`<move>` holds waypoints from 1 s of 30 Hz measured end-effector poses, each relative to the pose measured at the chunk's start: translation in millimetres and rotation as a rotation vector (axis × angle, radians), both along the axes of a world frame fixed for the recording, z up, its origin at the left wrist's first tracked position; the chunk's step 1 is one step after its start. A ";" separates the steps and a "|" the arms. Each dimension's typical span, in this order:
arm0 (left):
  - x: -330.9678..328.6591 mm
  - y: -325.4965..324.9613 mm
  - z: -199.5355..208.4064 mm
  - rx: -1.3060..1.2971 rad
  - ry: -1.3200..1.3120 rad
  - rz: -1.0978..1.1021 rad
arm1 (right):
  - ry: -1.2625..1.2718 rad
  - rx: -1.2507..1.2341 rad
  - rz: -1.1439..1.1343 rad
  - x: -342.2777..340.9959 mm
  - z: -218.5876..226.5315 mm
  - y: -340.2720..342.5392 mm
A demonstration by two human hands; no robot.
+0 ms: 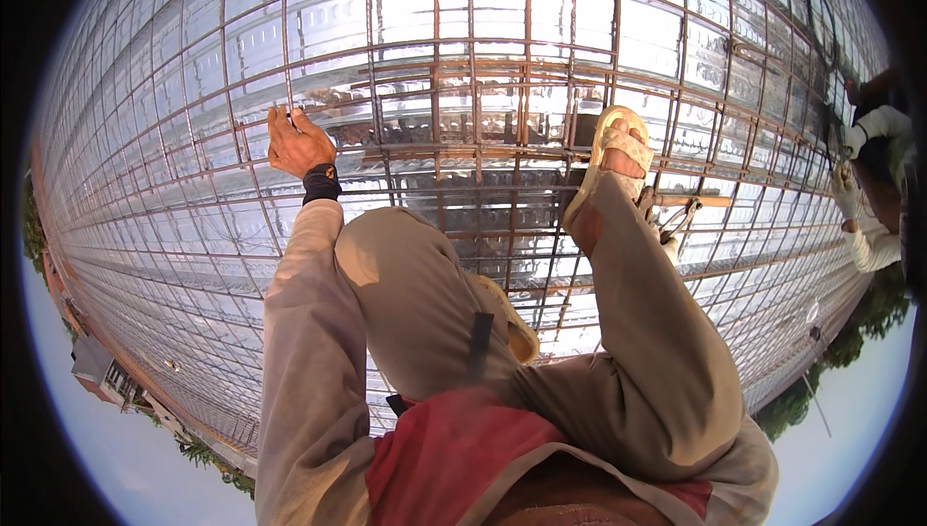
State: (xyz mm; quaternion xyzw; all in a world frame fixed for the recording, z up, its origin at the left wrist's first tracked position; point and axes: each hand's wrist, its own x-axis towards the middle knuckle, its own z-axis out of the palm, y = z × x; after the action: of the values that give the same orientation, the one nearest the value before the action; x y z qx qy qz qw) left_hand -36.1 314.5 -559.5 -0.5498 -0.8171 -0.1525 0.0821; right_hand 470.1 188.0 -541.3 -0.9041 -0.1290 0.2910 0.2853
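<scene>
My left hand, bare with a black band at the wrist, reaches over the steel mesh. Its thumb and fingers close around a thin rebar that runs away from me. Beside my right shin, a pincer-like tool with dark curved arms shows over the mesh. My right arm is mostly hidden behind my bent right leg, so the fingers of my right hand cannot be made out. My right foot, in a beige sandal, rests on the bars; the other sandal is partly covered by my left leg.
Crossed rebars spread in a wide grid above shiny corrugated metal sheets. Several bars bunch over a darker strip in front of me. At the right edge a co-worker's gloved hands work close to the mesh. Buildings stand beyond the left edge.
</scene>
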 end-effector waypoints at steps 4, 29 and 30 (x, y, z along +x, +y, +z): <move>16.0 11.2 17.3 -0.209 0.182 -0.009 | -0.007 0.021 0.007 24.4 23.3 -42.6; 10.3 22.7 16.1 -0.333 -0.049 0.018 | -0.682 -0.601 1.466 14.4 306.2 79.0; 0.3 18.8 17.1 -0.332 -0.009 0.030 | -0.739 -0.706 1.565 -12.1 306.0 105.7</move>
State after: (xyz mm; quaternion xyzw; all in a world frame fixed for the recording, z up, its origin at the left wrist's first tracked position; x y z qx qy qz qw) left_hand -35.9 333.3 -542.4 -0.5428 -0.8396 -0.0163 -0.0112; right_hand 458.0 293.6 -235.4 -0.6295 -0.6877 0.1165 -0.3423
